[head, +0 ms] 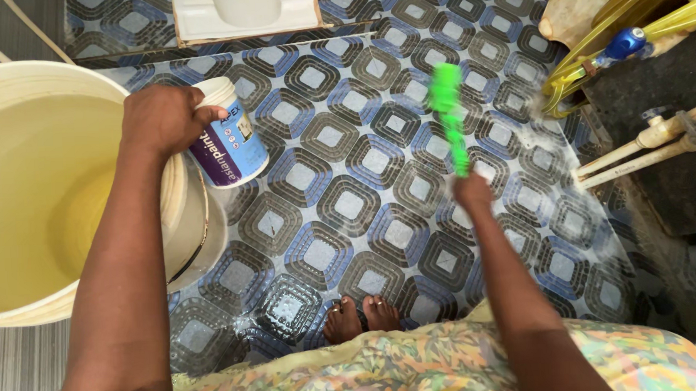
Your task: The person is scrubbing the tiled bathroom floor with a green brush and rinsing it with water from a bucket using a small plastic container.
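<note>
My left hand [162, 117] grips a small white tub with a blue and purple label [230, 142], tilted on its side next to the rim of a large cream bucket [180, 195] full of yellowish water. A bright green scrubbing brush [449, 111] is held by its handle in my right hand [471, 191], its head blurred above the wet tiled floor [348, 207]. My bare feet [361, 317] stand on the tiles below.
A white squat toilet pan [241, 13] lies at the top. Yellow hoses with a blue tap [624, 43] and cream pipes [647, 143] crowd the right wall. Foamy water wets the patterned tiles on the right.
</note>
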